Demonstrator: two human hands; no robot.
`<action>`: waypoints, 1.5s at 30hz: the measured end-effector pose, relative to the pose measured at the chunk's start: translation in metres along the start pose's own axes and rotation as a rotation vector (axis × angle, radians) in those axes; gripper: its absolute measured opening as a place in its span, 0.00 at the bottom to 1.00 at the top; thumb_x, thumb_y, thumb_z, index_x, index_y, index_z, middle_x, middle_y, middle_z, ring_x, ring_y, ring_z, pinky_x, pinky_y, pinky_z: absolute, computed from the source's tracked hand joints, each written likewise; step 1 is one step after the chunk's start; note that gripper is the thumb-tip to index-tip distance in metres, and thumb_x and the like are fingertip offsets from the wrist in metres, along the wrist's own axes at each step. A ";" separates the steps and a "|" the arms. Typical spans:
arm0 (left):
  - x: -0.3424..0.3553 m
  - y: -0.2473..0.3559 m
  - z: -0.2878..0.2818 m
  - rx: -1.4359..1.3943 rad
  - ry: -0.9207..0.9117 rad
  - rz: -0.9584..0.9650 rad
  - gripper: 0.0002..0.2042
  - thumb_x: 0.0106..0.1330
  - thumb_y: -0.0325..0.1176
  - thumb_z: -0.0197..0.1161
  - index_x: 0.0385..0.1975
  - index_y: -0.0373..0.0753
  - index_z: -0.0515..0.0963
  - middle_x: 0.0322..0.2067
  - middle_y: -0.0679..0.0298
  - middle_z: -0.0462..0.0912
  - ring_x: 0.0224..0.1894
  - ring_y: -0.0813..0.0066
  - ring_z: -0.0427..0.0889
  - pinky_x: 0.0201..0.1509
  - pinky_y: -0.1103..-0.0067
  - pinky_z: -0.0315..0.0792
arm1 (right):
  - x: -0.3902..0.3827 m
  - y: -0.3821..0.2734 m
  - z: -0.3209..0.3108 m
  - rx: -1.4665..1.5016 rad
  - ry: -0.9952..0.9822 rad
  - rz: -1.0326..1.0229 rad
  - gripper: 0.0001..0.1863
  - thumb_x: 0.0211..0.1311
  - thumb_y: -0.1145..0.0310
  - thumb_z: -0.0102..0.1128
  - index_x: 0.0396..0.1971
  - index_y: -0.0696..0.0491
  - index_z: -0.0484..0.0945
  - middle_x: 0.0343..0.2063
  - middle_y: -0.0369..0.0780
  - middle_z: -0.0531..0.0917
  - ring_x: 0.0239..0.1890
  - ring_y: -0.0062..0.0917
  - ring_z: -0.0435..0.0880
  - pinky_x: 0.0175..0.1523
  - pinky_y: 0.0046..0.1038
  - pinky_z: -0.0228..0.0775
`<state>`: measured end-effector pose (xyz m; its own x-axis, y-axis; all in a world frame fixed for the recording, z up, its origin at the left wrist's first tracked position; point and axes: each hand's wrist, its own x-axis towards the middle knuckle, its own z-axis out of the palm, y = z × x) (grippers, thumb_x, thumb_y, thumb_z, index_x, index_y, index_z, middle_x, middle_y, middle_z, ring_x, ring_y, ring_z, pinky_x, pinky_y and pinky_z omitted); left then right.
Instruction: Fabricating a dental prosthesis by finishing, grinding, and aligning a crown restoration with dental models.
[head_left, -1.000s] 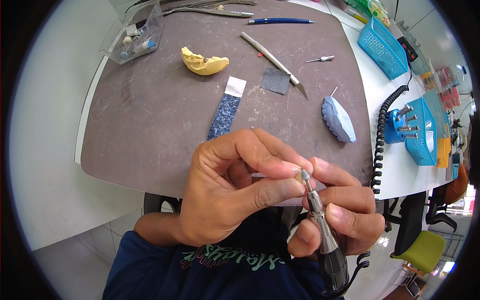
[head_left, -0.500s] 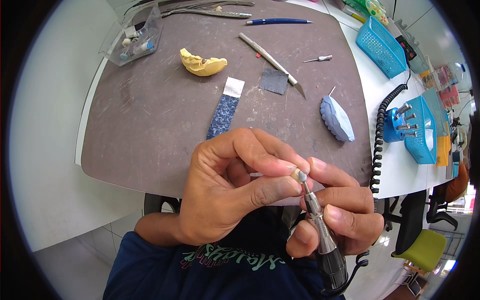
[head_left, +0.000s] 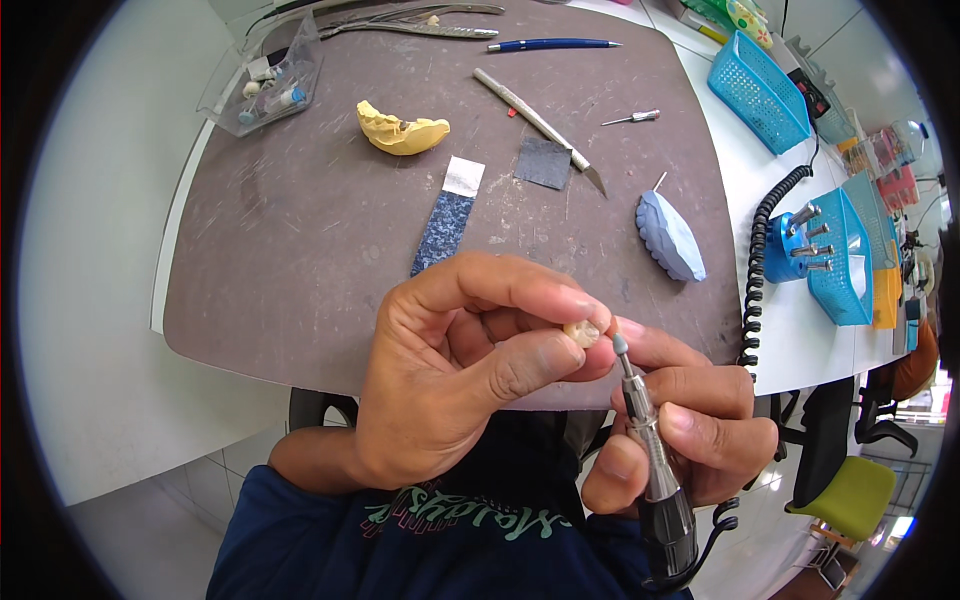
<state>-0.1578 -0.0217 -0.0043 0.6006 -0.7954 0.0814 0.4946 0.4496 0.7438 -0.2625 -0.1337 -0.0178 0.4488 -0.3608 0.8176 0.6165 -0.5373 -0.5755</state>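
Between thumb and fingertips, my left hand point(head_left: 455, 365) pinches a small cream-coloured dental crown point(head_left: 583, 334). My right hand point(head_left: 700, 420) is wrapped round a metal and black rotary handpiece point(head_left: 655, 460). A grey rounded polishing tip point(head_left: 620, 344) sits at its upper end, close beside the crown with a small gap. Farther off on the brown board lie a yellow dental cast point(head_left: 402, 130) and a blue-grey dental cast point(head_left: 668, 237) with a pin standing out of it. A strip of blue-and-white paper point(head_left: 443, 222) lies just beyond my left hand.
A craft knife point(head_left: 540, 125) lies by a dark square sheet point(head_left: 543, 163). Beyond are a blue pen point(head_left: 553, 45), a small metal tool point(head_left: 632, 118) and pliers point(head_left: 410, 27). A clear tray point(head_left: 270, 85) stands far left. Right are blue baskets point(head_left: 757, 95), a bur holder point(head_left: 785, 250) and a coiled cord point(head_left: 757, 270).
The handpiece tip has come away from the crown, moving slightly right. My left fingers have turned the crown so more of it shows.
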 end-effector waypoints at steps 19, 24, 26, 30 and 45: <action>0.001 -0.002 -0.003 0.035 -0.008 0.038 0.08 0.65 0.20 0.61 0.39 0.41 0.73 0.38 0.52 0.80 0.37 0.65 0.85 0.43 0.74 0.83 | 0.002 -0.002 -0.001 -0.052 -0.040 0.013 0.20 0.52 0.71 0.74 0.39 0.62 0.73 0.28 0.48 0.80 0.38 0.50 0.86 0.42 0.38 0.85; 0.001 -0.002 -0.004 0.025 -0.028 0.043 0.08 0.65 0.19 0.60 0.39 0.41 0.73 0.38 0.52 0.80 0.38 0.65 0.85 0.43 0.73 0.83 | 0.002 -0.001 0.000 -0.045 -0.036 0.012 0.20 0.52 0.71 0.75 0.39 0.62 0.73 0.28 0.47 0.80 0.39 0.50 0.86 0.42 0.38 0.85; 0.000 -0.001 -0.003 0.008 -0.015 0.032 0.08 0.65 0.19 0.60 0.39 0.41 0.73 0.38 0.51 0.80 0.38 0.65 0.85 0.43 0.73 0.83 | 0.002 -0.003 -0.001 -0.047 -0.051 0.027 0.20 0.52 0.71 0.75 0.39 0.62 0.73 0.28 0.47 0.80 0.39 0.50 0.86 0.42 0.38 0.85; 0.000 -0.001 -0.003 -0.002 -0.004 0.023 0.08 0.65 0.20 0.61 0.38 0.40 0.73 0.39 0.51 0.81 0.38 0.65 0.85 0.44 0.74 0.83 | 0.002 -0.002 -0.001 -0.040 -0.044 0.020 0.20 0.52 0.71 0.75 0.39 0.62 0.73 0.28 0.47 0.80 0.40 0.51 0.86 0.41 0.38 0.85; 0.001 -0.002 -0.003 0.031 -0.025 0.049 0.06 0.66 0.22 0.60 0.39 0.41 0.72 0.39 0.53 0.80 0.37 0.68 0.85 0.43 0.74 0.83 | 0.000 -0.001 0.001 -0.056 -0.024 0.004 0.20 0.52 0.71 0.75 0.39 0.61 0.74 0.27 0.46 0.80 0.38 0.47 0.87 0.43 0.38 0.85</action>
<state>-0.1564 -0.0218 -0.0079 0.6077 -0.7828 0.1342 0.4452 0.4757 0.7586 -0.2620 -0.1322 -0.0169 0.4670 -0.3454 0.8140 0.5778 -0.5777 -0.5766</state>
